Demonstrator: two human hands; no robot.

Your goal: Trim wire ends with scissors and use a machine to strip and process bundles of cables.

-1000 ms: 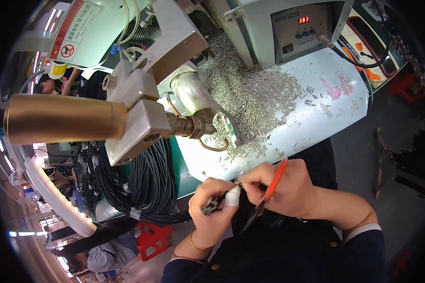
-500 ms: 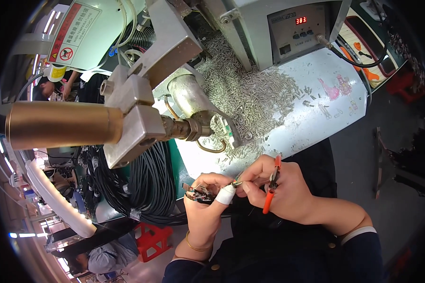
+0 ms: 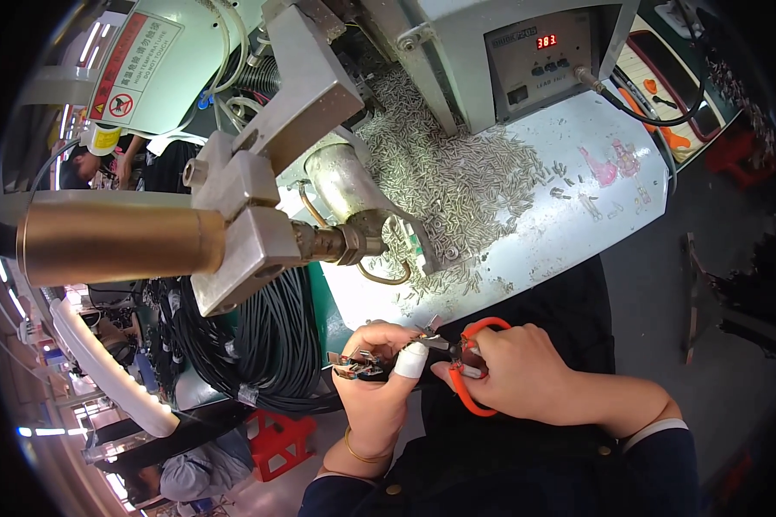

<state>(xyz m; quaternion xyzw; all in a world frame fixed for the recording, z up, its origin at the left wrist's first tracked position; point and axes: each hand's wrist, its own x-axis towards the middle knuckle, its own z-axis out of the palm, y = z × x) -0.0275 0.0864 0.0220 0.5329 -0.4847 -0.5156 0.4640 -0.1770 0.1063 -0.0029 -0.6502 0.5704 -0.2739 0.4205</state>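
Trimming at the cable end — that is how the step in hand reads. Your left hand [image 3: 379,388] is curled shut, pinching a dark cable end [image 3: 355,369] with small coloured wires fanning out to the left; the thumb is wearing a white finger cot [image 3: 411,362]. Your right hand [image 3: 513,370] is closed round the orange-handled snips [image 3: 467,379], fingers through the loops, blades pointing left and meeting the cable just beside the taped thumb. Can't tell whether the blades are biting or only touching; too small to read.

Position: both hands are working low centre, in front of your dark jacket, just off the near edge of the white bench [image 3: 578,224]. Small metal pins [image 3: 448,172] are lying heaped and scattered on that bench. Black cable coils [image 3: 267,345] are hanging at left, near the work. A brass-coloured cylinder [image 3: 121,241] w/ grey clamp block is sitting above, well apart from the hands. A grey control box [image 3: 539,60] w/ red digits is standing at the back.

Judgement — the next move is calling for a steady pinch on the left and blade tips set on one wire only, since the strands are lying close together. Risk: nicking a neighbouring strand or the cot.
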